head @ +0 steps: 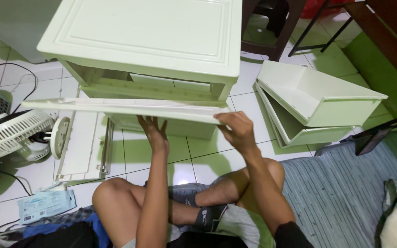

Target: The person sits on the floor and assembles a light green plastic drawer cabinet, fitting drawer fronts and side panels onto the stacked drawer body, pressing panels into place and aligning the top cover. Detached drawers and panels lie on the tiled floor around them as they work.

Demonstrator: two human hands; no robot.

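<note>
A cream plastic drawer cabinet [161, 36] stands on the tiled floor in front of me, its top drawer slot empty. I hold a long flat cream panel [116, 107] level before that slot. My right hand [237, 131] grips the panel's right end, thumb over its edge. Under the panel's middle my left hand [155, 131] presses up against it with the fingers spread. My bent knees show below both arms.
Two removed cream drawers [313, 105] lie stacked at the right, against a striped grey mattress [341, 193]. A white fan [10, 133] and another cream panel [81, 144] lie at the left. A wet-wipes pack [47, 204] lies near my left knee.
</note>
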